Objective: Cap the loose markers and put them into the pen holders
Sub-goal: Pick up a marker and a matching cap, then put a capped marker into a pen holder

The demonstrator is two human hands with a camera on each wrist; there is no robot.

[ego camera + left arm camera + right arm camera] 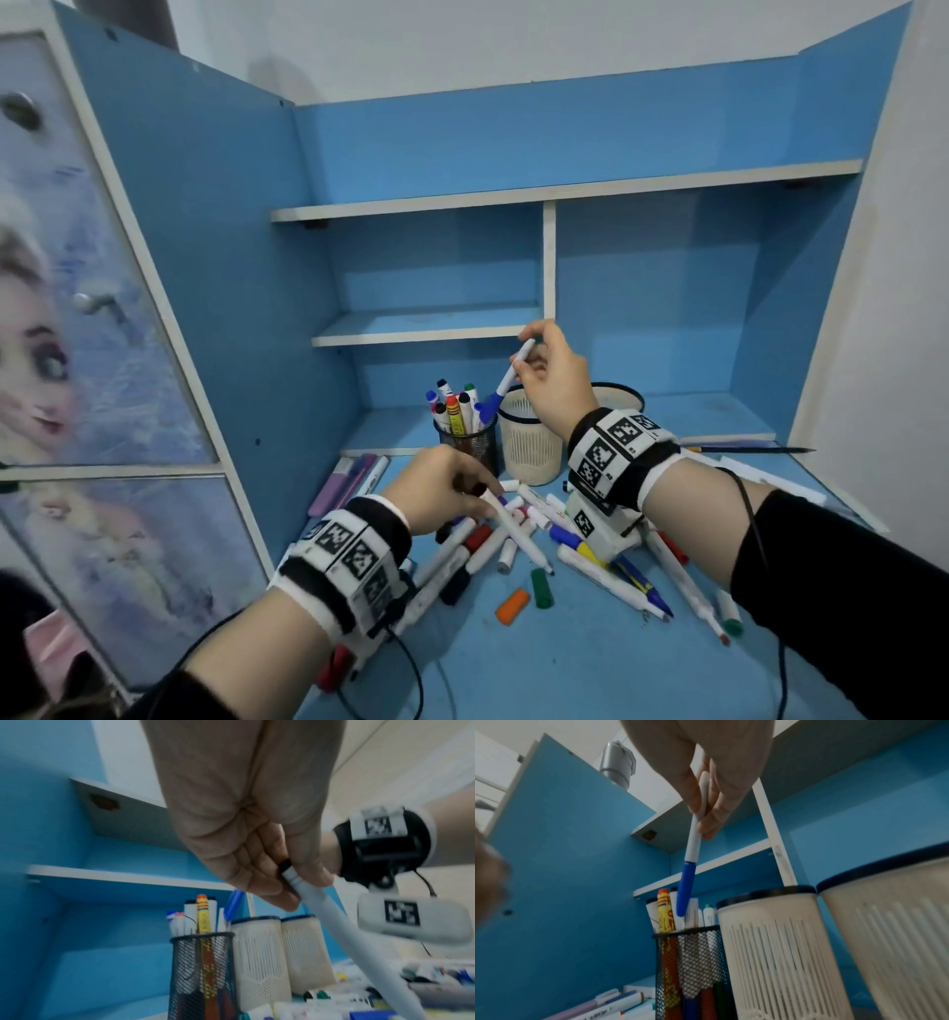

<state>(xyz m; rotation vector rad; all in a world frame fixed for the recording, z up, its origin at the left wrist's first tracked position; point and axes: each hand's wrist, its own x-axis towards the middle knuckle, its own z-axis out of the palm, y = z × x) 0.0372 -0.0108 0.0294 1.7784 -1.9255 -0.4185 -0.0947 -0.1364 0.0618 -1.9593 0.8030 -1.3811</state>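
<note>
My right hand (534, 354) pinches a white marker with a blue cap (506, 383) (687, 878), cap down, its tip just above the black mesh holder (470, 444) (690, 963) that stands full of several markers. My left hand (462, 493) (282, 878) grips a white uncapped marker (513, 529) (331, 919) by its black-ended back, over the pile of loose markers (590, 555) on the blue desk. Two cream slotted holders (529, 442) (777, 953) stand to the right of the mesh one. Loose orange (512, 606) and green (541, 587) caps lie in front.
Blue shelf boards (426, 329) hang above the holders. Highlighters and pens (349, 483) lie at the left by the side wall. A thin pencil (750, 450) lies at the right back. A cabinet door with a cartoon picture (77, 308) stands at the left.
</note>
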